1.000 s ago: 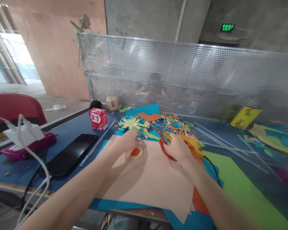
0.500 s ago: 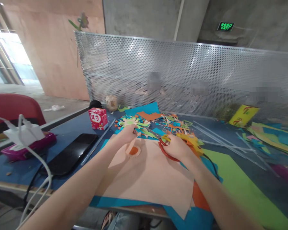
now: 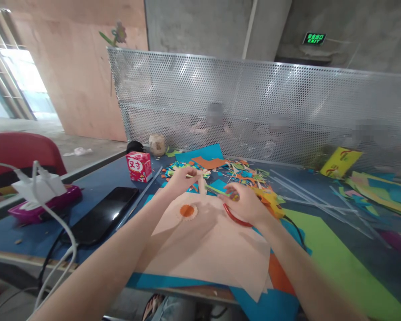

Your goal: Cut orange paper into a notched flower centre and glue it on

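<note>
My right hand [image 3: 245,203] is closed around red-handled scissors [image 3: 235,216], whose blades point left toward my left hand. My left hand [image 3: 183,178] pinches a thin strip of pale and green paper [image 3: 203,186] just above the table. Below the hands a small orange paper disc with a fringed peach rim [image 3: 187,211] lies on a large peach sheet [image 3: 214,245]. A layered paper flower [image 3: 178,169] sits behind my left hand, partly hidden by it.
Paper scraps [image 3: 243,171] and a yellow glue gun [image 3: 269,200] lie beyond the hands. A black phone [image 3: 102,214], a red carton [image 3: 138,166], a charger [image 3: 40,187] on a pink case, a green sheet [image 3: 334,263], clear sticks [image 3: 304,191] and a perforated metal screen [image 3: 254,107] surround them.
My left hand let go of the orange disc, which now lies on the peach sheet, and rose holding a paper strip. My right hand moved the scissors up toward it.
</note>
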The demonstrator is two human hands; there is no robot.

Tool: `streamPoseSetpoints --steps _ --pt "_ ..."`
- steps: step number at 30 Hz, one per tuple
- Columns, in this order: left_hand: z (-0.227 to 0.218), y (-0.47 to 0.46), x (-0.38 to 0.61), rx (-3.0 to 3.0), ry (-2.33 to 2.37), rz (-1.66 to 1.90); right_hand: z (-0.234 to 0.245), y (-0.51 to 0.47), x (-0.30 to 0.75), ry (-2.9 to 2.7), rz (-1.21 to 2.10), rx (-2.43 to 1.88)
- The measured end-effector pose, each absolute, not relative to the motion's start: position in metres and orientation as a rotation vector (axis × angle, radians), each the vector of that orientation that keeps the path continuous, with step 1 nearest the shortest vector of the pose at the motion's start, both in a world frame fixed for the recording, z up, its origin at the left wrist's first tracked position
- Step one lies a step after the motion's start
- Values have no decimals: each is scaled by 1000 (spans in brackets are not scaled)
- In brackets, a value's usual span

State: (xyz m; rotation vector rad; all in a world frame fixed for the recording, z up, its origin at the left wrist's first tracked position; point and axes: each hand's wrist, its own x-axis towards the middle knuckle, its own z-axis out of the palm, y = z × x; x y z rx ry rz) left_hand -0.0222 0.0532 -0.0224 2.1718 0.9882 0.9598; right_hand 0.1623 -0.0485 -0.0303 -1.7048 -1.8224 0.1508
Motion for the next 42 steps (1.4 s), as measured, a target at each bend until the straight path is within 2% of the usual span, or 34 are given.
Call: streamPoseSetpoints --steps 5,7,12,18,25,36,42 --pt "-17 37 -11 2163 750 862 -43 -45 148 -1840 338 -1518" --pt "-13 36 -15 2232 808 778 -43 -44 149 -1812 354 -1489" --pt "-6 43 -40 2459 1234 187 -42 -37 166 -1697 446 -1438" --pt "-10 45 -46 2430 1194 -97 -49 -33 170 -1597 591 -1400" --pt "-9 45 -47 2344 1080 90 -48 -35 161 -1510 746 -1348" --pt "-20 32 -15 2151 609 659 -45 -37 161 -1333 910 -1238" --pt "-34 36 -2 2051 626 916 -49 -34 156 -1293 973 -1162"
